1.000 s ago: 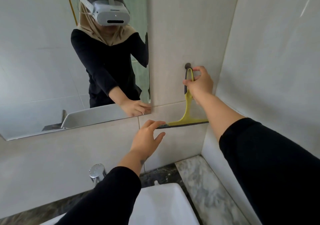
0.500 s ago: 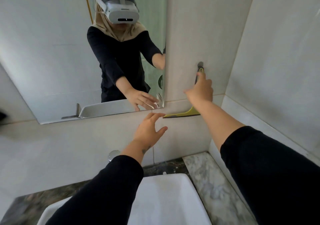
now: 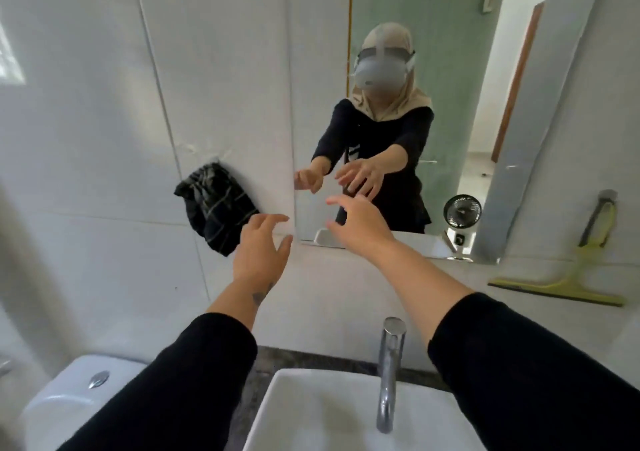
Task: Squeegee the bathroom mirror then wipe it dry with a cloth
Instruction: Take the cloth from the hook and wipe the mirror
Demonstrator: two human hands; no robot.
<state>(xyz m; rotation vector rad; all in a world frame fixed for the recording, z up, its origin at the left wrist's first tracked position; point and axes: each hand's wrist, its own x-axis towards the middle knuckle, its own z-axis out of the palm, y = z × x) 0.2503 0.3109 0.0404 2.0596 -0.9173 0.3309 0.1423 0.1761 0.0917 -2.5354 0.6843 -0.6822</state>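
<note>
Yellow-framed squeegee with dark handle (image 3: 568,277) hangs on its wall hook right of the frameless wall mirror (image 3: 398,104), parked. Dark plaid cloth (image 3: 214,211) hangs left of mirror. Left hand (image 3: 261,253) and right hand (image 3: 360,225), both spread, empty, reach clothward; drying likely next.

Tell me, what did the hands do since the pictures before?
The right hand let go of the squeegee, which now hangs alone on its wall hook, and swung left in front of the mirror. The left hand moved left too, reaching toward the dark cloth hanging on the wall, not yet touching it. Both hands are open and empty. The view turned left as well. The squeegee stayed on its hook.
</note>
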